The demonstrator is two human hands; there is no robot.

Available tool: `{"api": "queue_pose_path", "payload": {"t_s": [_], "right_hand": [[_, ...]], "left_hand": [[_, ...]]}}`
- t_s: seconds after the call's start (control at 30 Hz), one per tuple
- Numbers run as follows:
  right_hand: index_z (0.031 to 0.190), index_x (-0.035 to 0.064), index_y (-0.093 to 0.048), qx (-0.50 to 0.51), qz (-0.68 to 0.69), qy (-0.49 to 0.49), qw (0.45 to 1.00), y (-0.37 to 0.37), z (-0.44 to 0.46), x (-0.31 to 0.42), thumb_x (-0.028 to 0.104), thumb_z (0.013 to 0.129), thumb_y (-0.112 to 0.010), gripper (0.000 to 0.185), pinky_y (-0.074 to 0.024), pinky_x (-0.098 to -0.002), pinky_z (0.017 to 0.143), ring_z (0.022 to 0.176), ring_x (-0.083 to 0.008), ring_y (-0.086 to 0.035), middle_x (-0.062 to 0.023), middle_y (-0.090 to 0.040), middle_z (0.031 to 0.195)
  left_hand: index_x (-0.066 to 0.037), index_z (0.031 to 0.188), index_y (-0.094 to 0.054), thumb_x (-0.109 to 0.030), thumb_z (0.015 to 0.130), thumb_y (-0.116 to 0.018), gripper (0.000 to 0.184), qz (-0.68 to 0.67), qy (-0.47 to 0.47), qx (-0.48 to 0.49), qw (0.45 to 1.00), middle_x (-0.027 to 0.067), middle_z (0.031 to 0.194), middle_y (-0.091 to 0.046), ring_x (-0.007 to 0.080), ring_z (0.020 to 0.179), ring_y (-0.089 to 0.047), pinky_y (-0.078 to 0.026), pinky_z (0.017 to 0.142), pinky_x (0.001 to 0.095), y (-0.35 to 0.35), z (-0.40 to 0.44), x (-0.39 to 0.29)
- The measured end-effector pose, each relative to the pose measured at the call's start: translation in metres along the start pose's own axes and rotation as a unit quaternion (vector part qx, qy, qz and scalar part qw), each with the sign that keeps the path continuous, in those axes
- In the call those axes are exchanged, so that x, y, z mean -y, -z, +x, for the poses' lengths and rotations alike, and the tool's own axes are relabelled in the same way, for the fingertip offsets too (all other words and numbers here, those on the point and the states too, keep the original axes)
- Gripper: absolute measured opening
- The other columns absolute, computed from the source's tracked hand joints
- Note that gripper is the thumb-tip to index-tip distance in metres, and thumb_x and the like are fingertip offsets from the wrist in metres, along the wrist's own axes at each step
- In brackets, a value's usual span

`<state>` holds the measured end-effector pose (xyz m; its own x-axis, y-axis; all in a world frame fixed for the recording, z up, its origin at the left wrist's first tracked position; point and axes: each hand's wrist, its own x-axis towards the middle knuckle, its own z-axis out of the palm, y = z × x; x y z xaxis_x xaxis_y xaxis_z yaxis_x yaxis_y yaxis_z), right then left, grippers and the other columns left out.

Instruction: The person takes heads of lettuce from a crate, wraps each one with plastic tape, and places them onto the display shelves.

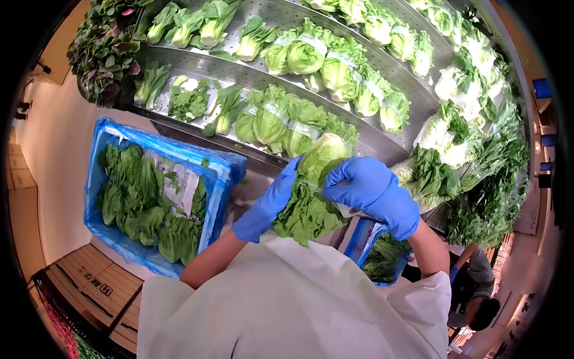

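A leafy green head of lettuce is held upright in front of my apron, its pale base up and its loose leaves hanging down. My left hand, in a blue glove, is wrapped along the left side of the lettuce. On the right side, my blue-gloved right hand has its fingers curled in a pinch against the lettuce. What lies between those fingertips is too small to make out. A thin whitish piece shows just under the right hand.
Metal shelves with wrapped lettuces and bok choy rise ahead. A blue-lined crate of greens stands at left, a smaller crate below my right hand. Piled greens fill the right. Another person is at lower right.
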<state>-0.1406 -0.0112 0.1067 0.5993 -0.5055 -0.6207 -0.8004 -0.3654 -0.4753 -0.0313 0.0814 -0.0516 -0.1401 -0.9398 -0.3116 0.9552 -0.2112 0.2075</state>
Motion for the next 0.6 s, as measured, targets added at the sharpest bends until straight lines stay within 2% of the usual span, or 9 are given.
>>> {"api": "queue_pose_path", "payload": {"t_s": [0.07,0.13,0.2,0.27,0.3,0.4,0.47,0.53,0.6], "right_hand": [[0.078,0.008,-0.067,-0.015,-0.031,0.009,0.999,-0.006,0.007,0.006,0.023,0.071,-0.064,0.017,-0.0474,-0.0307,0.058,0.061,-0.0197,-0.062,-0.0101,-0.063,0.069],[0.078,0.0032,-0.066,-0.03,-0.063,0.02,0.997,-0.012,0.014,0.007,0.019,0.069,-0.067,0.018,-0.0465,-0.0311,0.06,0.063,-0.0186,-0.061,-0.0119,-0.063,0.07],[0.076,0.0123,-0.067,-0.056,-0.076,0.042,0.995,-0.017,0.022,0.003,0.031,0.071,-0.062,0.02,-0.0471,-0.0347,0.059,0.064,-0.0243,-0.062,-0.009,-0.062,0.067],[0.079,0.0106,-0.065,-0.033,-0.018,0.057,0.998,-0.014,0.024,0.004,0.034,0.07,-0.063,0.025,-0.0466,-0.0347,0.059,0.063,-0.0246,-0.061,-0.0101,-0.062,0.067],[0.082,0.009,-0.063,-0.01,0.041,0.069,0.997,-0.011,0.024,0.003,0.036,0.07,-0.065,0.03,-0.0462,-0.0346,0.06,0.062,-0.0249,-0.06,-0.0111,-0.061,0.067],[0.088,0.0058,-0.058,-0.009,-0.047,0.048,0.998,0.005,0.017,0.006,0.04,0.069,-0.067,0.04,-0.0445,-0.0332,0.059,0.061,-0.0234,-0.057,-0.0127,-0.058,0.067],[0.089,0.003,-0.056,0.021,0.03,0.049,0.998,0.009,0.014,-0.008,0.037,0.069,-0.071,0.042,-0.0428,-0.0299,0.058,0.061,-0.0171,-0.054,-0.0076,-0.057,0.067],[0.088,0.0028,-0.057,0.125,0.242,-0.034,0.962,0.014,0.011,-0.01,0.021,0.072,-0.073,0.03,-0.0443,-0.0243,0.06,0.066,-0.0082,-0.054,-0.002,-0.058,0.076],[0.091,0.0008,-0.058,0.149,0.274,-0.048,0.949,0.016,0.004,-0.008,0.017,0.071,-0.073,0.03,-0.0454,-0.0234,0.064,0.07,-0.0088,-0.056,-0.0029,-0.06,0.079]], "left_hand": [[-0.006,0.137,-0.022,-0.012,0.077,-0.066,0.075,0.007,-0.028,0.045,0.999,0.009,0.125,-0.042,0.0169,0.113,-0.044,-0.039,0.094,0.0306,0.01,-0.003,0.002],[-0.007,0.137,-0.023,-0.015,0.078,-0.065,0.072,0.324,-0.125,0.015,0.938,0.009,0.127,-0.041,0.017,0.114,-0.044,-0.038,0.095,0.0313,0.009,-0.013,0.003],[-0.008,0.136,-0.024,-0.011,0.079,-0.063,0.069,0.307,-0.133,-0.028,0.942,0.0089,0.124,-0.044,0.0173,0.111,-0.046,-0.04,0.093,0.0311,-0.001,-0.022,-0.003],[-0.007,0.137,-0.017,-0.003,0.076,-0.065,0.078,0.161,-0.074,-0.118,0.977,0.0081,0.111,-0.054,0.0164,0.099,-0.055,-0.043,0.09,0.0296,0.003,-0.025,-0.007],[-0.005,0.134,-0.025,-0.003,0.075,-0.066,0.072,0.125,-0.1,-0.107,0.981,0.0061,0.101,-0.059,0.0162,0.092,-0.059,-0.046,0.087,0.0277,0.013,-0.02,-0.005],[-0.003,0.126,-0.039,-0.011,0.08,-0.058,0.05,0.17,-0.135,-0.117,0.969,0.0095,0.109,-0.055,0.0184,0.096,-0.057,-0.048,0.083,0.0307,0.034,-0.01,-0.011],[-0.002,0.119,-0.045,-0.004,0.075,-0.065,0.048,0.104,-0.105,-0.075,0.986,0.0065,0.1,-0.059,0.0151,0.09,-0.059,-0.051,0.077,0.0292,0.038,-0.01,-0.03],[-0.002,0.117,-0.046,-0.007,0.075,-0.065,0.047,0.085,-0.067,-0.024,0.994,0.0067,0.099,-0.059,0.0152,0.088,-0.059,-0.052,0.075,0.0303,0.013,-0.023,-0.048],[0.001,0.126,-0.039,-0.017,0.073,-0.059,0.059,0.174,-0.06,-0.044,0.982,0.0125,0.112,-0.055,0.0213,0.098,-0.058,-0.049,0.084,0.0332,-0.004,-0.033,-0.053]]}}
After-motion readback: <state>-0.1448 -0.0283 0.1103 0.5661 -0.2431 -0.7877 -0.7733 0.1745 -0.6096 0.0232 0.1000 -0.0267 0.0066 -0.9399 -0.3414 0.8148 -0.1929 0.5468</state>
